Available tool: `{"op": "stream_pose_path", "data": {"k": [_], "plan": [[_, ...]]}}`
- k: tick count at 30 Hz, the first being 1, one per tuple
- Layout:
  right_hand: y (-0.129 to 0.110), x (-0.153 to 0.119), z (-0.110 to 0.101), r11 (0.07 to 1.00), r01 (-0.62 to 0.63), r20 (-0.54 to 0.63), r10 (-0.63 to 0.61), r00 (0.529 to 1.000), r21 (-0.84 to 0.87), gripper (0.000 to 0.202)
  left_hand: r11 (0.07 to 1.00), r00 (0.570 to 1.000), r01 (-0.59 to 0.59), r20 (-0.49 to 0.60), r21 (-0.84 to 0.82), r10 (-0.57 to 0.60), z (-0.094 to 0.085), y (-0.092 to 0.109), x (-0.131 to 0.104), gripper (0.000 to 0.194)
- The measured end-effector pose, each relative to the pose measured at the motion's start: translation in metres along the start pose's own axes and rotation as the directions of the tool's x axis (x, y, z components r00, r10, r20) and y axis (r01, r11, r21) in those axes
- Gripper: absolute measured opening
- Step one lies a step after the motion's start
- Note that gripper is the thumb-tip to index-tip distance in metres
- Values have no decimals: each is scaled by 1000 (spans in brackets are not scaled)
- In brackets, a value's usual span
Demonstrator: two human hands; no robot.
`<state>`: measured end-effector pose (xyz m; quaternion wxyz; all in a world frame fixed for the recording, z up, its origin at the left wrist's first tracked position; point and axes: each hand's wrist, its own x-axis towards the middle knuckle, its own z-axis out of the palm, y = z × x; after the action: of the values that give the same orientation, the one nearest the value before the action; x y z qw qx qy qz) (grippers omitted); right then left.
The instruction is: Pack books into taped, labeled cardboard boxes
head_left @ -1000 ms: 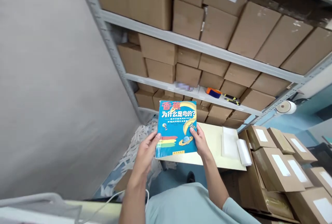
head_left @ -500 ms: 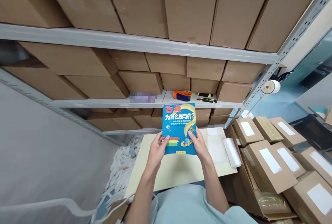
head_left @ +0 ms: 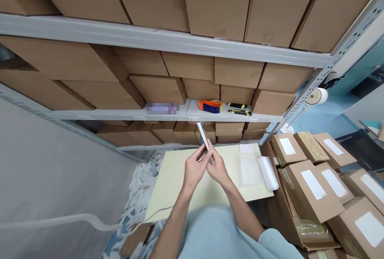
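Note:
A blue book (head_left: 203, 134) is held edge-on above the cream tabletop (head_left: 177, 175), its pale page edges showing and its top tipped slightly left. My left hand (head_left: 195, 166) grips it from the left near the lower end. On the other side, my right hand (head_left: 216, 165) is closed on it, with the fingers of both hands close together. The front cover is turned out of sight, and the hands hide the book's lower part.
A white roll (head_left: 268, 173) and clear sheets (head_left: 249, 169) lie at the tabletop's right. Labelled cartons (head_left: 312, 179) stand beyond. The shelf (head_left: 192, 111) ahead bears cutters (head_left: 240, 112), an orange-blue item (head_left: 210, 106) and boxes. Shredded white material (head_left: 139, 187) lies left.
The book has turned from cover-facing to edge-on, and my hands have come together around it. The view has shifted slightly closer to the shelf.

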<state>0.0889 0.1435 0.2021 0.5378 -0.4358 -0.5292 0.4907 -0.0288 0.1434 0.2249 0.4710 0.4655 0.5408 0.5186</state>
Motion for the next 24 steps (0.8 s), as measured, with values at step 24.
{"op": "stream_pose_path", "data": {"k": [24], "plan": [[4, -17, -15, 951, -107, -82, 136, 987, 291, 74, 993, 916, 111, -385, -29, -114, -70, -12, 6, 45]]}}
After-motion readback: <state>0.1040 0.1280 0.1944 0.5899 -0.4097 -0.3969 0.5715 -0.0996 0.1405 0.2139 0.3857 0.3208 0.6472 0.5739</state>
